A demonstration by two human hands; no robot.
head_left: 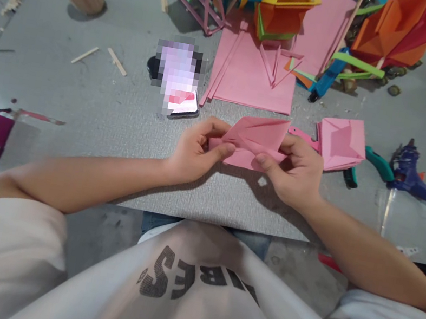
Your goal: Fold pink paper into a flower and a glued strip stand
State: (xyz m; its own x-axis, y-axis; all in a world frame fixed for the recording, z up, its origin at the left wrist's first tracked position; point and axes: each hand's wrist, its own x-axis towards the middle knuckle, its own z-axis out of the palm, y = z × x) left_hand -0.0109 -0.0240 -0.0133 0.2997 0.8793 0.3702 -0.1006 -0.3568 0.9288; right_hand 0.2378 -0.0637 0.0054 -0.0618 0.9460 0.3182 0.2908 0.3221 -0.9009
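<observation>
Holding pink paper [242, 159], creased, flap [261, 133] raised — left hand [197, 150], right hand [299, 169] clamped on it

Soft shadows and side glare mark the table [101, 112], and the phone [181, 80] is pixelated.

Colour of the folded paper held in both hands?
The folded paper is pink, seen best in the head view, the only one.

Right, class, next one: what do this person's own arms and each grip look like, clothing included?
The left grip and right grip are bare human hands; no glove or wristwatch shows. The forearms are uncovered too. Above them come loose, white fabric short sleeves, part of a white T-shirt with large dark block lettering.
</observation>
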